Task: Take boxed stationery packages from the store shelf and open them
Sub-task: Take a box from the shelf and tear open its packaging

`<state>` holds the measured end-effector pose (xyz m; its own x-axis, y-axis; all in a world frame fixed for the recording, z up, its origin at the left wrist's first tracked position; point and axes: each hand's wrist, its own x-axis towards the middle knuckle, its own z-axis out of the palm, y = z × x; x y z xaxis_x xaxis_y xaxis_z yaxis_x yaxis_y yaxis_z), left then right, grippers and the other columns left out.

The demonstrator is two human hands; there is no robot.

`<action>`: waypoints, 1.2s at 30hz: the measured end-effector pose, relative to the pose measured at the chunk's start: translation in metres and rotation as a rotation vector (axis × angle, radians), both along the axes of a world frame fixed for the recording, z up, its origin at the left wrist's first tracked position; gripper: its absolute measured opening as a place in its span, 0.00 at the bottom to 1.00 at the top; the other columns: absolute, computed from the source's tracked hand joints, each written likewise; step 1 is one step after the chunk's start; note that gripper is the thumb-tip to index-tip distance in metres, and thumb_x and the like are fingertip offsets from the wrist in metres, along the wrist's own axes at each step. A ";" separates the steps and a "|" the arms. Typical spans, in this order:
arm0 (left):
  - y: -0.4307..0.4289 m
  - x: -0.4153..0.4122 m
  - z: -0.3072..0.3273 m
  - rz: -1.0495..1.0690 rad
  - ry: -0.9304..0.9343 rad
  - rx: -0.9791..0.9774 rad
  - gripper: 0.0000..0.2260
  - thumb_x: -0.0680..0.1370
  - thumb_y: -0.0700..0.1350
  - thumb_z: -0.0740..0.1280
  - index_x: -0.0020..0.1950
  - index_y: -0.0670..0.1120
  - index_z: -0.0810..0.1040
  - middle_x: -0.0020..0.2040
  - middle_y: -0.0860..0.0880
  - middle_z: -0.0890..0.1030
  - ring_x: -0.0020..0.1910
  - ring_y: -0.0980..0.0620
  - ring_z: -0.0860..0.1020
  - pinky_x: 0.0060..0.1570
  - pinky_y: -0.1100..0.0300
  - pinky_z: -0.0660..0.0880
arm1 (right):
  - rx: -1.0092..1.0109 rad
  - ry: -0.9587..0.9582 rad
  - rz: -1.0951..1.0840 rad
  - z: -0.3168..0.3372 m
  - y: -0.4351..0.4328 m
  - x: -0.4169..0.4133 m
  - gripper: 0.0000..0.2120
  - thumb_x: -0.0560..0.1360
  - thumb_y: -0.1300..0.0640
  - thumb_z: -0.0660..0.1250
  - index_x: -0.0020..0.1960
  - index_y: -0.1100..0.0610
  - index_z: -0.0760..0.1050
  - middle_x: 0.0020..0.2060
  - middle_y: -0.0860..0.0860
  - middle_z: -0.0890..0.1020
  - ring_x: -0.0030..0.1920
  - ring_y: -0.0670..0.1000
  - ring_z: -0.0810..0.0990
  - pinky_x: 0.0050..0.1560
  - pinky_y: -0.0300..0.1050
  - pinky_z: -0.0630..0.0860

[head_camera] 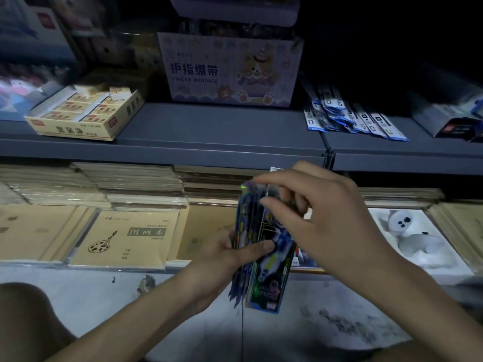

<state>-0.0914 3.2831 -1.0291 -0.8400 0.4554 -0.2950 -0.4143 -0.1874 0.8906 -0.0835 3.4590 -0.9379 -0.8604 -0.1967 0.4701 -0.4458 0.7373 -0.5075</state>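
Brown drawing book (pixel 125 239) lies flat on low shelf, notebook stacks (pixel 130 184) behind it. Cat-cover pad (pixel 410 236) at right. Blue-white refill packets (pixel 350 116) above. Stained grey floor (pixel 104 291) below.

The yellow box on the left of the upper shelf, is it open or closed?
Open. The yellow box has no lid on top, and rows of small packs lie visible inside it.

A stack of glossy blue packs (pixel 264 283) is held on end by the left grip (pixel 235 248), the thumb pressed on the front pack; its top edge is pinched by the right grip (pixel 321 218); a finger-bandage box (pixel 230 71) and an open eraser box (pixel 86 113) are set on the grey shelf (pixel 209 131) above.
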 end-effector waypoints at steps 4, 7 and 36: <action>-0.001 -0.001 -0.002 -0.038 0.084 -0.104 0.12 0.78 0.38 0.72 0.62 0.40 0.81 0.57 0.41 0.86 0.58 0.39 0.84 0.63 0.45 0.79 | 0.005 -0.069 0.039 0.001 0.002 -0.003 0.15 0.77 0.55 0.74 0.62 0.45 0.83 0.43 0.40 0.74 0.40 0.38 0.75 0.44 0.33 0.69; -0.002 -0.003 -0.001 -0.061 0.131 -0.156 0.12 0.78 0.37 0.72 0.62 0.41 0.81 0.56 0.43 0.87 0.57 0.42 0.85 0.59 0.51 0.81 | -0.021 -0.128 0.055 0.006 0.004 -0.004 0.08 0.76 0.56 0.76 0.52 0.45 0.86 0.44 0.41 0.76 0.43 0.37 0.76 0.45 0.30 0.69; -0.006 -0.002 0.002 -0.136 0.138 -0.179 0.15 0.78 0.41 0.73 0.65 0.45 0.80 0.59 0.48 0.86 0.59 0.49 0.84 0.62 0.53 0.80 | -0.678 -0.284 0.105 0.041 0.017 -0.002 0.09 0.65 0.57 0.76 0.45 0.59 0.85 0.33 0.51 0.86 0.29 0.44 0.80 0.31 0.31 0.73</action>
